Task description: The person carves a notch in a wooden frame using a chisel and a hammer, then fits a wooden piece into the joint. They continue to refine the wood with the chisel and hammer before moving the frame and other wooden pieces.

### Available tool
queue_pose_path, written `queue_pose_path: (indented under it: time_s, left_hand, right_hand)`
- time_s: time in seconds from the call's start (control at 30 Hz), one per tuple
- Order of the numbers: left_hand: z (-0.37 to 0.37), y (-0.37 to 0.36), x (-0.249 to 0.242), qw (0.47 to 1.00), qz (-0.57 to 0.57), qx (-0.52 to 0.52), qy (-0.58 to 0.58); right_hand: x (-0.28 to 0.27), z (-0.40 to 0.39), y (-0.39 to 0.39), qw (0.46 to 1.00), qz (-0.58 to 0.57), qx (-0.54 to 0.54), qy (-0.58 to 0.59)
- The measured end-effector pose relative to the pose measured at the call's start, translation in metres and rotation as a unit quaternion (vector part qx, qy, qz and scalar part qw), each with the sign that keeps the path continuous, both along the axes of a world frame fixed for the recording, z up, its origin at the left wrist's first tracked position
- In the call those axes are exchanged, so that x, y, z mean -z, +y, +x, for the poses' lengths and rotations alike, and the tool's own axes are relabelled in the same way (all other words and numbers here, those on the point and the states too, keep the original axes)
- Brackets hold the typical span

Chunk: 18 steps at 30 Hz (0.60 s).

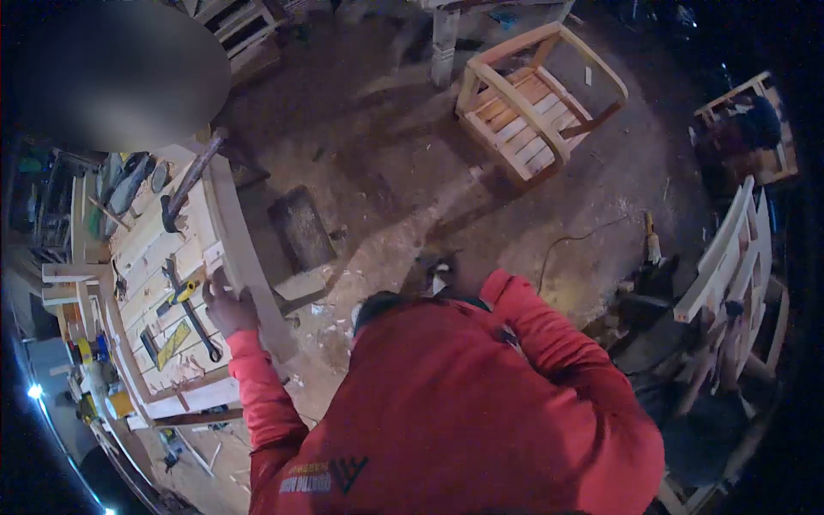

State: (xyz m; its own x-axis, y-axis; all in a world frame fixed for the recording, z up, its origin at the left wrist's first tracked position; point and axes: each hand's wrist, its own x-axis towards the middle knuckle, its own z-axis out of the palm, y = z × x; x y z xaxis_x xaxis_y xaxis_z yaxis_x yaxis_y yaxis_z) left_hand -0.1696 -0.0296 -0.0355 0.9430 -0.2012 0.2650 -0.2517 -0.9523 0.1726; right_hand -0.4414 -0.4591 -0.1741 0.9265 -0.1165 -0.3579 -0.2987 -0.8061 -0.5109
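Observation:
My left hand [230, 307] reaches over the near edge of a slatted wooden piece [225, 206], its fingers apart. Just left of its fingertips lies a tool with a yellow part [183, 293], crossing a long dark wrench-like tool [203, 328]. Beside them is a yellow-marked square [173, 345]. A hammer [189, 184] rests farther up on the slats. My right hand [469, 276] is low in front of my body, beyond the red sleeve, dark and partly hidden. A small whitish thing [441, 276] shows beside it; its grip cannot be made out.
A wooden chair frame with a slatted seat [534, 116] stands at the upper right. Curved wooden parts [730, 249] are stacked at the right. A brush-like object [653, 240] and a thin cord [571, 239] lie on the floor. A dark board [300, 230] lies beyond the slatted piece.

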Motion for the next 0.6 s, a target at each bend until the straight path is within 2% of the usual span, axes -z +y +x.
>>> queue_pose_path:
  time_s: [0.07,0.1,0.2,0.27,0.33,0.4,0.43,0.47,0.5,0.53,0.6]
  left_hand:
    - [0.003,-0.003,-0.006,0.998,0.0,-0.043,0.045]
    - [0.001,-0.009,-0.008,0.997,-0.004,-0.068,0.039]
    - [0.0,-0.028,-0.009,0.989,0.021,-0.147,0.011]
    - [0.02,-0.005,0.014,0.986,-0.045,-0.159,-0.014]
    - [0.02,-0.003,0.02,0.979,-0.094,-0.18,-0.029]
    - [0.023,-0.023,0.013,0.964,-0.131,-0.222,-0.067]
    - [0.029,-0.016,0.027,0.963,-0.106,-0.222,-0.107]
    - [0.028,-0.032,0.01,0.957,-0.102,-0.266,-0.05]
    - [0.031,-0.029,0.016,0.957,-0.084,-0.269,-0.063]
    - [0.036,-0.034,0.006,0.96,-0.087,-0.265,-0.03]
    - [0.049,-0.039,0.002,0.966,-0.106,-0.196,-0.13]
  right_hand:
    - [-0.083,0.003,-0.039,0.997,0.033,0.071,0.029]
    - [-0.105,0.006,-0.054,0.992,0.05,0.108,0.042]
    - [-0.074,0.011,-0.094,0.992,0.058,0.095,0.062]
    - [-0.073,0.037,-0.099,0.984,0.157,0.077,0.031]
    - [-0.068,0.062,-0.096,0.986,0.166,0.025,0.023]
    - [-0.049,0.112,-0.08,0.993,0.085,-0.081,0.003]
    - [-0.043,0.129,-0.071,0.987,0.129,-0.084,-0.054]
    - [-0.036,0.146,-0.063,0.975,0.17,-0.092,-0.109]
    - [-0.049,0.165,-0.061,0.971,0.2,-0.125,-0.033]
    - [-0.029,0.181,-0.053,0.949,0.312,-0.039,0.032]
    - [-0.014,0.211,-0.049,0.934,0.349,-0.025,0.072]
